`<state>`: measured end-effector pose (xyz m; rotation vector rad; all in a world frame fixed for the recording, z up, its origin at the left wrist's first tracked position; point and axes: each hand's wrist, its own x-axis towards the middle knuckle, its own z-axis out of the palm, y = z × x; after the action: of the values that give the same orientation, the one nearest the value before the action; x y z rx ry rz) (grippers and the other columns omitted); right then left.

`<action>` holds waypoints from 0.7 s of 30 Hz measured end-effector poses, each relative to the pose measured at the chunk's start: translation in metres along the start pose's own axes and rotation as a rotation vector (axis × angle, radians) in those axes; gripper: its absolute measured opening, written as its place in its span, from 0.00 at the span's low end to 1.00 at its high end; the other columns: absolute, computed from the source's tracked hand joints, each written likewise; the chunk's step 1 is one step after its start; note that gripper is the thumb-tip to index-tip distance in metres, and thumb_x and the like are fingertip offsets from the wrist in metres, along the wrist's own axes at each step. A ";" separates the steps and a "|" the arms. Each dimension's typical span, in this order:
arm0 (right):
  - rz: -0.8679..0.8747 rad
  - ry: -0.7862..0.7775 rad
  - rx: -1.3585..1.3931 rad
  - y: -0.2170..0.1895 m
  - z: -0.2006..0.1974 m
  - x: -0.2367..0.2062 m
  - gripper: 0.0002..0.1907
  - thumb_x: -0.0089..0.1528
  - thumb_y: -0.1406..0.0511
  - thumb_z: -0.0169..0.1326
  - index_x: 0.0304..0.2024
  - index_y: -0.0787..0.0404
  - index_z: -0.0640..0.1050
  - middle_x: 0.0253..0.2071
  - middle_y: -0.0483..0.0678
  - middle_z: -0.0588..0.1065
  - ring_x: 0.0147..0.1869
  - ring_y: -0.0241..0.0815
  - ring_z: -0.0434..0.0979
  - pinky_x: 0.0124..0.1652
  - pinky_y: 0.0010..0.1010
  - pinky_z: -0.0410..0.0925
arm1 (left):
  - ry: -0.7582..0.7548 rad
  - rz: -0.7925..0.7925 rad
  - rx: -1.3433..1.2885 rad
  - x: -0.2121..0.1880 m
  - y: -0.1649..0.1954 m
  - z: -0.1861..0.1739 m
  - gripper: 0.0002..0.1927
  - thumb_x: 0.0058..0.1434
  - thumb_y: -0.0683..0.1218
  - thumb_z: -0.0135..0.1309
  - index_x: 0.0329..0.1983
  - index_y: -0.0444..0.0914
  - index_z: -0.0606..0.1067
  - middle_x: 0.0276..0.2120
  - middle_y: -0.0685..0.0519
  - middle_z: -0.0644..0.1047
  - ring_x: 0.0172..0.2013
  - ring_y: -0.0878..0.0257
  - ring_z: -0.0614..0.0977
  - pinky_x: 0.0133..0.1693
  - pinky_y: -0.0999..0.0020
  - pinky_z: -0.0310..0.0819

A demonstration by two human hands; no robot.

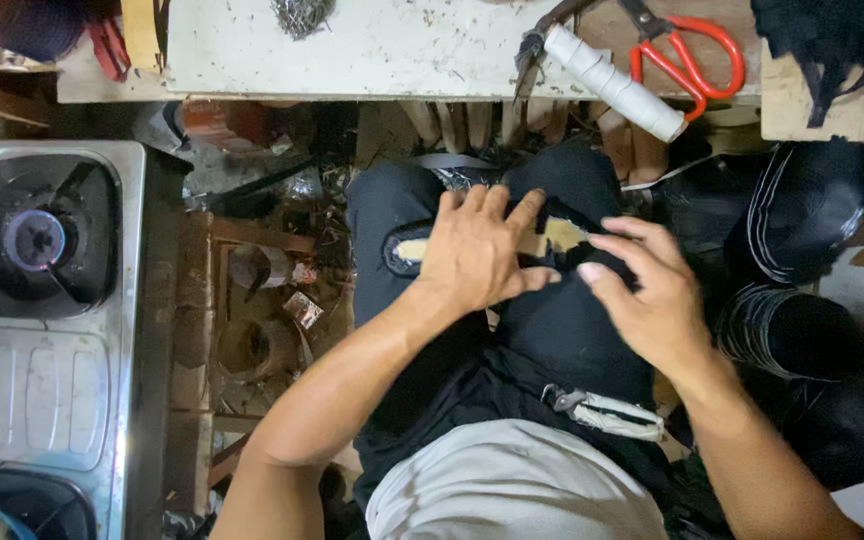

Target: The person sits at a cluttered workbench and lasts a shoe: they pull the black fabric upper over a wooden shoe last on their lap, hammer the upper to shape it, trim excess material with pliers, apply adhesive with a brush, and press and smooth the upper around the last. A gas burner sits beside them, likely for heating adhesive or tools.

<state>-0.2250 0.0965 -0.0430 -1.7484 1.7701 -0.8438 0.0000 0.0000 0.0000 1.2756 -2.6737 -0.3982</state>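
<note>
left hand [477,250] lies flat, fingers spread, pressing the black fabric piece [552,320] on the lap at frame centre, over a tan patch [422,249]. right hand [652,295] rests open on the same fabric, just right of centre, gripping nothing. red-handled scissors [687,50] and a white roll [612,82] lie on the table, upper right.

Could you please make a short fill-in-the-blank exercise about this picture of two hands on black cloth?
1. Both hands, the left hand and the right hand, press on a piece of cloth whose colour is ____.
2. The scissors on the table have handles of the colour ____.
3. Beside the scissors lies a white ____.
4. The gas stove stands on the person's ____ side.

Missing words: black; red; roll; left
</note>
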 end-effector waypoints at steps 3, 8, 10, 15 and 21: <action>-0.085 0.039 -0.008 -0.016 0.010 0.014 0.33 0.52 0.64 0.70 0.58 0.64 0.76 0.66 0.57 0.70 0.70 0.53 0.69 0.65 0.38 0.64 | 0.076 0.031 -0.063 -0.002 0.004 0.000 0.47 0.43 0.69 0.65 0.64 0.42 0.72 0.41 0.47 0.75 0.45 0.51 0.76 0.46 0.51 0.67; -0.104 0.013 0.063 -0.010 0.013 0.035 0.38 0.49 0.64 0.71 0.61 0.64 0.75 0.66 0.56 0.70 0.73 0.54 0.68 0.68 0.41 0.61 | 0.071 0.036 -0.097 -0.001 0.003 0.010 0.46 0.45 0.69 0.65 0.63 0.41 0.72 0.40 0.48 0.75 0.43 0.51 0.76 0.45 0.51 0.66; -0.091 0.018 0.077 -0.001 0.017 0.047 0.39 0.46 0.63 0.73 0.61 0.63 0.76 0.64 0.55 0.71 0.72 0.53 0.68 0.68 0.41 0.61 | 0.079 0.036 -0.098 0.005 -0.001 0.012 0.46 0.44 0.69 0.66 0.62 0.41 0.72 0.40 0.48 0.75 0.43 0.51 0.76 0.45 0.52 0.66; -0.091 0.008 0.013 0.008 0.031 0.061 0.38 0.42 0.64 0.74 0.56 0.60 0.80 0.52 0.50 0.80 0.68 0.53 0.66 0.65 0.42 0.60 | 0.158 0.034 -0.042 0.000 0.003 0.014 0.47 0.45 0.67 0.66 0.64 0.39 0.71 0.40 0.49 0.74 0.43 0.52 0.76 0.48 0.52 0.66; -0.022 0.077 -0.006 0.001 0.029 0.069 0.30 0.48 0.64 0.71 0.54 0.59 0.81 0.47 0.46 0.81 0.60 0.48 0.72 0.61 0.41 0.64 | 0.154 0.042 -0.044 0.000 0.009 0.005 0.48 0.43 0.67 0.67 0.63 0.39 0.71 0.41 0.48 0.75 0.43 0.51 0.75 0.45 0.51 0.65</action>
<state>-0.2078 0.0259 -0.0590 -1.7638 1.8073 -0.9280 -0.0077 0.0064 -0.0023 1.1850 -2.5449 -0.3364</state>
